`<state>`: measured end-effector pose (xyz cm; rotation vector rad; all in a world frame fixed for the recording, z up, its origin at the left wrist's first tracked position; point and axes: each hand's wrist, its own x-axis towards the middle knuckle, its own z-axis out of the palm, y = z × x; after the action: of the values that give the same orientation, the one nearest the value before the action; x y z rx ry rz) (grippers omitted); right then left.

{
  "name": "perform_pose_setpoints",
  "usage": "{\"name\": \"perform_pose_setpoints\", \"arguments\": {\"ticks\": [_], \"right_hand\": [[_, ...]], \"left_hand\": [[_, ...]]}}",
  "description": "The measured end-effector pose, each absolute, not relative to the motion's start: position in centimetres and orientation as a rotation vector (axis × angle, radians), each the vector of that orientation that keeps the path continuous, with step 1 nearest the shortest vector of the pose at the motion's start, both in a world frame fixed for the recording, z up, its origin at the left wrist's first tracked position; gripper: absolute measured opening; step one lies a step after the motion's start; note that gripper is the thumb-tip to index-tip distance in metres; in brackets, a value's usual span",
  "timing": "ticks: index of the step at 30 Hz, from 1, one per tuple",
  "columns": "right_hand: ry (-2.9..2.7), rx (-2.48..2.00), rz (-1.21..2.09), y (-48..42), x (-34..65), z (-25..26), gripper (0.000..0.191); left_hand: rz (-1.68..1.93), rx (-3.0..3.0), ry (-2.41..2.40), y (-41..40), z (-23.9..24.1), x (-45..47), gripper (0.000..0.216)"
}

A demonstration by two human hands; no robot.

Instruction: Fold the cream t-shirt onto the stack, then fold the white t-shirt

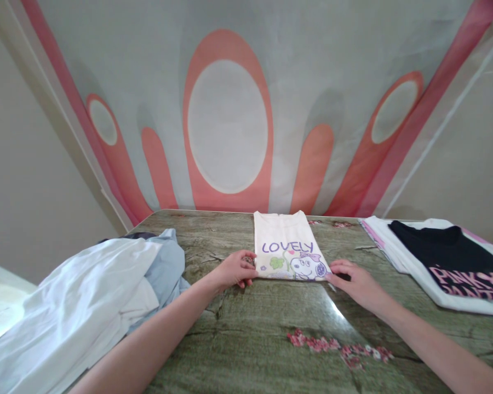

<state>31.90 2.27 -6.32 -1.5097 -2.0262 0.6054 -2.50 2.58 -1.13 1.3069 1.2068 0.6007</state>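
A cream T-shirt (285, 227), folded into a neat rectangle, lies flat on the wood-patterned table. Its front carries the word "LOVELY" and a cartoon dog in purple. At the shirt's lower left corner, my left hand (235, 268) pinches the edge, thumb on top and some fingertips hidden. My right hand (353, 280) grips the opposite lower corner between thumb and fingers. Both hands stay low, near the tabletop.
A loose heap of white and light blue clothes (86, 290) covers the table's left side. Toward the right lies a stack of folded shirts, a black printed one (447, 251) on top. The wood-patterned table (246, 339) meets a wall with a pink-and-grey pattern (225, 208).
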Motion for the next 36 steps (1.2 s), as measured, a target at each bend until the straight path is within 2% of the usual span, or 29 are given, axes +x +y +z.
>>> {"name": "perform_pose_setpoints", "arguments": {"ticks": [19, 31, 36], "right_hand": [[-2.092, -1.503, 0.555, 1.9, 32.2, -6.0, 0.036], [-2.022, -1.484, 0.310, 1.7, 31.9, -7.2, 0.024], [-2.130, -1.312, 0.262, 0.7, 30.9, -6.5, 0.047]], "left_hand": [[0.564, 1.526, 1.248, 2.6, -1.8, -2.8, 0.046], [0.533, 1.595, 1.314, 2.5, -1.4, -2.7, 0.045], [0.610, 2.189, 1.547, 0.6, 0.2, -1.6, 0.043]]}}
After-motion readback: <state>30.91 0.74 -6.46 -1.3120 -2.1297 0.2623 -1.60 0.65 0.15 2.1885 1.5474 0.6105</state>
